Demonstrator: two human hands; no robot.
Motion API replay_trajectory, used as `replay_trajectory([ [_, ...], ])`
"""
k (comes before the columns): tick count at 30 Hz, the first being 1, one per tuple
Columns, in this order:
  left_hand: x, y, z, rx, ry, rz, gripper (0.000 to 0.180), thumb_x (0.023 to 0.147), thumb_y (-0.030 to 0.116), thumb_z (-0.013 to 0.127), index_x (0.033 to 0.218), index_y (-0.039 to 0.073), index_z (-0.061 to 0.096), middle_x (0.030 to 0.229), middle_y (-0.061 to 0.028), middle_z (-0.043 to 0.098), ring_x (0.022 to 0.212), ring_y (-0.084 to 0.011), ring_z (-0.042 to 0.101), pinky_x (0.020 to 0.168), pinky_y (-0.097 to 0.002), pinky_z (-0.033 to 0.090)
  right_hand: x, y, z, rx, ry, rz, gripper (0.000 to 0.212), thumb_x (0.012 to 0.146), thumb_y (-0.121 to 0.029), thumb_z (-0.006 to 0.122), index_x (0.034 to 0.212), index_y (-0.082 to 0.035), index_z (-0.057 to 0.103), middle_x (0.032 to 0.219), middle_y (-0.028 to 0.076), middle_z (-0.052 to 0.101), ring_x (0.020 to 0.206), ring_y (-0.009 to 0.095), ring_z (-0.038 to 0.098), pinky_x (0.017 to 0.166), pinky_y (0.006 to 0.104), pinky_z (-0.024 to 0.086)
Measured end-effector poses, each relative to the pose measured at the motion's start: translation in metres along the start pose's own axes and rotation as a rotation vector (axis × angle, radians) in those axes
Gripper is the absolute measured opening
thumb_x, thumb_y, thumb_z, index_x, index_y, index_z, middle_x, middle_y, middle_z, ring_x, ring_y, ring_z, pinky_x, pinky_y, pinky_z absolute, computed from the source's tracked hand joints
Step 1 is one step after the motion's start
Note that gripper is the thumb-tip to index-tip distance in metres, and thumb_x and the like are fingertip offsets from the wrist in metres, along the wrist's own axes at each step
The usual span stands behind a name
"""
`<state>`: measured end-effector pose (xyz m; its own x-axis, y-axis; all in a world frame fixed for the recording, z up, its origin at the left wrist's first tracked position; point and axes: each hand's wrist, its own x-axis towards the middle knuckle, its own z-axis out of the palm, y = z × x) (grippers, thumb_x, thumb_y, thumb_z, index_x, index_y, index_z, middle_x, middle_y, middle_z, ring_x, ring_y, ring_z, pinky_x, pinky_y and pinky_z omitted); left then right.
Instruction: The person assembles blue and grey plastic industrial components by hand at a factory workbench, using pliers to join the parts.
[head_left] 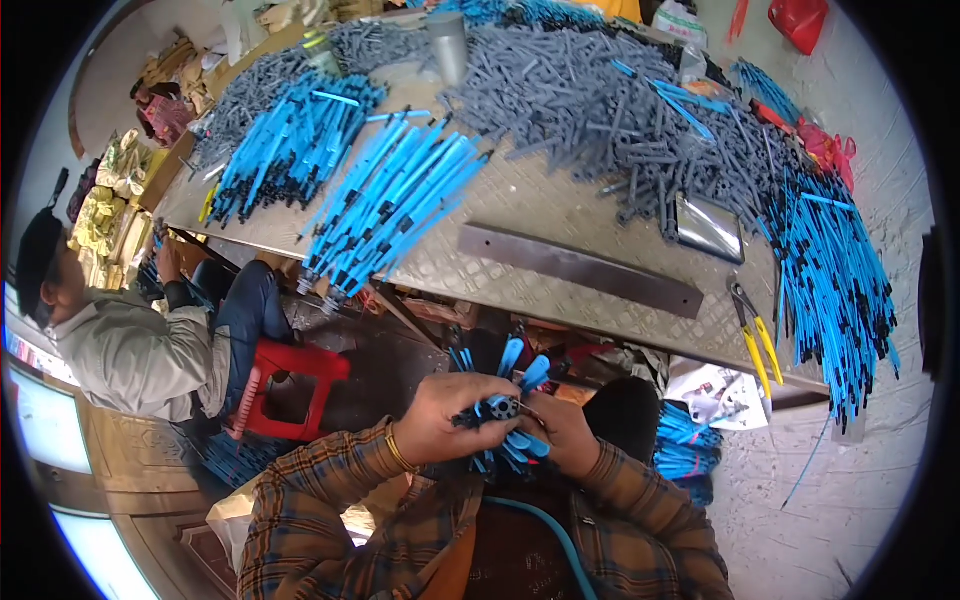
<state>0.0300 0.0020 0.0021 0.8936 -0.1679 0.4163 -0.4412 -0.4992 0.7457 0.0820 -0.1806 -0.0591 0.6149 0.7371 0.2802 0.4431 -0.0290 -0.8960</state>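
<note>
In front of my body, my left hand [440,412] is closed round a bundle of blue plastic strips [533,373]. The strips fan out around a dark round hub with small holes in its end, which faces up. Close against it on the right, my right hand [566,432] has its fingers pressed together at the hub's side. Whatever small piece it may pinch there is too hidden to make out. Beyond my hands, a stack of blue strips with black joints [395,205] overhangs the table's near edge.
A flat metal bar [580,268], yellow-handled pliers [755,340] and a shiny metal box [708,228] lie on the patterned table [440,265]. Grey tubes [600,110] pile up behind; more blue strips [835,285] lie right. At left a co-worker [130,350] sits near a red stool [290,390].
</note>
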Motion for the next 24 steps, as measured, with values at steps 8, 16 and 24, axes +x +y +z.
replay_trajectory([
  [8,0.0,0.0,0.008,0.045,-0.094,-0.036,0.028,0.073,0.015,0.07,0.094,0.004,0.055,0.088,-0.0125,0.06,0.081,-0.0305,0.06,0.069,-0.0351,0.048,-0.005,0.006,-0.001,0.007,-0.029,-0.058,0.015,0.081,-0.014,0.059,0.091,-0.003,0.057,0.078,0.017,0.056,0.072,0.032,0.058,0.06,0.0349,0.043],
  [16,-0.004,0.0,0.02,0.038,-0.014,-0.039,0.024,0.076,0.015,0.067,0.09,0.004,0.052,0.081,-0.013,0.058,0.075,-0.0317,0.059,0.065,-0.0367,0.047,-0.013,0.01,0.004,0.127,0.059,0.132,0.016,0.081,-0.016,0.061,0.087,-0.002,0.057,0.074,0.014,0.058,0.067,0.027,0.06,0.058,0.0331,0.044],
  [24,-0.004,-0.005,0.018,-0.033,-0.039,-0.053,0.024,0.076,0.013,0.064,0.092,0.003,0.049,0.077,-0.014,0.057,0.071,-0.0322,0.06,0.06,-0.0365,0.047,-0.01,-0.012,-0.02,-0.175,0.01,0.052,0.04,0.071,-0.011,0.065,0.108,-0.003,0.052,0.086,0.016,0.063,0.076,0.027,0.064,0.068,0.0323,0.049],
])
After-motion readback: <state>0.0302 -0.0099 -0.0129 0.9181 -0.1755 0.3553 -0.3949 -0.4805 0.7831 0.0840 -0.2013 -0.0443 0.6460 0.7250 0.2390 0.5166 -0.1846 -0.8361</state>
